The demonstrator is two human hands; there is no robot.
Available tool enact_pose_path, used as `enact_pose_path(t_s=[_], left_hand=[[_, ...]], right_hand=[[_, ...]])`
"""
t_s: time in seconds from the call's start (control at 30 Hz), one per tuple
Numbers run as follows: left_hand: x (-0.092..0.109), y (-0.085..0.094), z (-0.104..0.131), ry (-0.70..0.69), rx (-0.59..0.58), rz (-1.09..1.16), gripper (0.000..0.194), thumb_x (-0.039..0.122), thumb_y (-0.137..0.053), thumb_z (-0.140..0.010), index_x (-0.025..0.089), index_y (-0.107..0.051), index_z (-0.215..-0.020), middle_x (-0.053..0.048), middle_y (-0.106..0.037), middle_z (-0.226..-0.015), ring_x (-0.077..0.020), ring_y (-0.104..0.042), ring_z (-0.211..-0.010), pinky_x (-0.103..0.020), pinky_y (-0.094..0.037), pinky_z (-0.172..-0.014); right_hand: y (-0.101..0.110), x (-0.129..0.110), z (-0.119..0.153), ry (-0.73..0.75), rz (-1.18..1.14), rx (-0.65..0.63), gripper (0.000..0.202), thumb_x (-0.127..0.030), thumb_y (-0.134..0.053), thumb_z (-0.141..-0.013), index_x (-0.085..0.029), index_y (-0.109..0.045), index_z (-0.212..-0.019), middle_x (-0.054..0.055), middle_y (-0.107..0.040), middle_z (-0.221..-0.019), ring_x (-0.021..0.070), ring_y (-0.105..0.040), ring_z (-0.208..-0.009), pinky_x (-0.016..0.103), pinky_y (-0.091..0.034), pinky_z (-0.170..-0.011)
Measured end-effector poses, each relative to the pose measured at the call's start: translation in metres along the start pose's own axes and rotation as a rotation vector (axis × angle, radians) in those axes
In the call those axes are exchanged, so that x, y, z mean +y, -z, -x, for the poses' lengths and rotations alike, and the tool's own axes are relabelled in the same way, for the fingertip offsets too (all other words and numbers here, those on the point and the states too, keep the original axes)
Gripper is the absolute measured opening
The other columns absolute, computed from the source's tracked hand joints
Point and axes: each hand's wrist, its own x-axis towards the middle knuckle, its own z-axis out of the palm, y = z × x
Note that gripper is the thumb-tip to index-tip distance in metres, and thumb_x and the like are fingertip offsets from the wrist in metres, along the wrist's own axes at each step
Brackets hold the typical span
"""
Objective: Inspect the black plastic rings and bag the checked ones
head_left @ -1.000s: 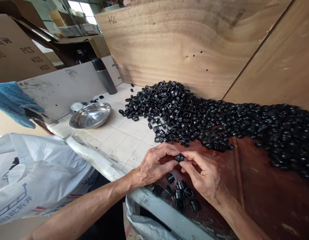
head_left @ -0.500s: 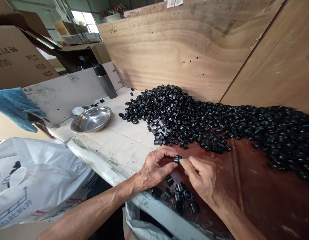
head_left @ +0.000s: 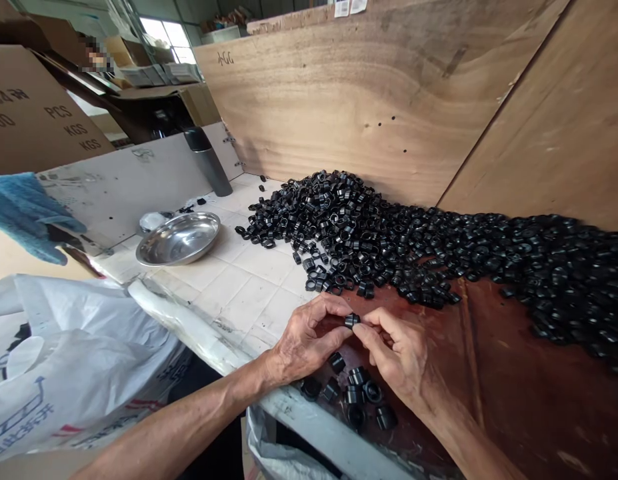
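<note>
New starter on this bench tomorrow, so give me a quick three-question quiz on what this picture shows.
1. True or false: the left hand and the right hand pinch one small black ring between their fingertips.
2. What stands left of the big pile of black parts? A) steel bowl B) glass jar C) red bucket
3. Fill in: a small cluster of black parts lies just below the hands, near the table's ____ edge.

Key: 1 true. 2 A, the steel bowl. 3 front.
</note>
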Motion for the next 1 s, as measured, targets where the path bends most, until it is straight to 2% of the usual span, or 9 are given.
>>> enact_pose_path(t_s=[0.07,0.17,0.27,0.33,0.43,0.57,0.7,0.83,1.0], left_hand=[[-0.001,0.0,0.001,-0.005,0.002,0.012,0.018,0.023,-0.068,-0.091,0.018,-0.065,-0.108,-0.01,-0.065,-0.113,-0.0204,-0.067,-0.104,-0.036,-0.058,-0.092],[-0.002,0.0,0.001,-0.024,-0.006,-0.003,0.019,0.022,-0.067,-0.091,0.019,-0.064,-0.109,-0.01,-0.065,-0.113,-0.02,-0.068,-0.103,-0.036,-0.058,-0.092],[-0.001,-0.001,0.002,-0.062,-0.02,-0.071,0.018,0.021,-0.065,-0.092,0.019,-0.065,-0.11,-0.01,-0.066,-0.111,-0.0201,-0.067,-0.103,-0.037,-0.058,-0.093],[-0.002,-0.001,0.002,-0.079,-0.012,-0.092,0.018,0.021,-0.066,-0.092,0.019,-0.065,-0.11,-0.01,-0.066,-0.111,-0.0202,-0.067,-0.104,-0.037,-0.057,-0.093],[-0.001,-0.001,0.001,-0.055,0.012,-0.062,0.019,0.021,-0.067,-0.091,0.019,-0.064,-0.109,-0.009,-0.065,-0.111,-0.0199,-0.067,-0.103,-0.037,-0.057,-0.093],[0.002,-0.002,0.0,0.009,0.028,-0.01,0.018,0.021,-0.068,-0.09,0.018,-0.065,-0.107,-0.009,-0.064,-0.111,-0.0196,-0.066,-0.103,-0.035,-0.057,-0.091],[0.004,-0.003,-0.001,0.075,-0.014,0.116,0.019,0.022,-0.069,-0.09,0.018,-0.063,-0.107,-0.01,-0.064,-0.111,-0.0194,-0.067,-0.1,-0.035,-0.059,-0.087],[-0.001,-0.003,0.0,-0.071,-0.025,-0.086,0.017,0.019,-0.065,-0.092,0.019,-0.063,-0.109,-0.01,-0.065,-0.113,-0.0199,-0.067,-0.104,-0.035,-0.058,-0.09],[0.0,0.002,0.0,-0.302,-0.143,-0.363,0.025,0.009,-0.055,-0.093,0.02,-0.059,-0.115,-0.01,-0.066,-0.113,-0.0183,-0.065,-0.103,-0.034,-0.056,-0.089]], right_hand=[[-0.003,0.002,0.0,-0.047,-0.023,-0.004,0.025,-0.046,-0.054,-0.098,-0.023,-0.063,-0.09,-0.001,-0.066,-0.064,0.0148,-0.063,-0.055,0.023,-0.046,-0.051],[-0.006,0.002,0.0,0.017,-0.054,0.046,0.024,-0.044,-0.053,-0.099,-0.023,-0.064,-0.1,0.001,-0.07,-0.075,0.0155,-0.066,-0.062,0.023,-0.049,-0.057],[-0.008,0.0,0.0,0.031,0.06,0.034,0.035,-0.043,-0.046,-0.102,-0.023,-0.062,-0.078,0.001,-0.065,-0.063,0.0146,-0.061,-0.055,0.023,-0.044,-0.054],[-0.007,-0.002,0.001,0.007,0.106,0.038,0.04,-0.044,-0.043,-0.103,-0.023,-0.06,-0.074,0.0,-0.061,-0.058,0.0141,-0.057,-0.052,0.024,-0.041,-0.052],[-0.004,-0.003,0.001,0.058,0.065,0.09,0.027,-0.042,-0.048,-0.102,-0.022,-0.065,-0.093,0.002,-0.069,-0.073,0.0157,-0.063,-0.062,0.024,-0.046,-0.059],[-0.002,-0.001,0.001,0.085,0.054,0.083,0.021,-0.038,-0.053,-0.1,-0.023,-0.064,-0.09,0.002,-0.068,-0.072,0.0176,-0.065,-0.066,0.026,-0.049,-0.063],[-0.004,-0.002,0.0,0.121,-0.005,0.1,0.019,-0.035,-0.054,-0.098,-0.023,-0.065,-0.108,0.006,-0.073,-0.092,0.0205,-0.07,-0.082,0.029,-0.054,-0.073],[-0.009,-0.006,-0.001,-0.187,-0.195,0.032,0.024,-0.044,-0.056,-0.095,-0.022,-0.064,-0.094,-0.001,-0.064,-0.058,0.018,-0.064,-0.055,0.027,-0.05,-0.055],[-0.014,-0.005,0.0,-0.481,-0.529,-0.022,0.031,-0.05,-0.063,-0.087,-0.02,-0.061,-0.079,-0.002,-0.062,-0.054,0.0157,-0.06,-0.05,0.026,-0.05,-0.054]])
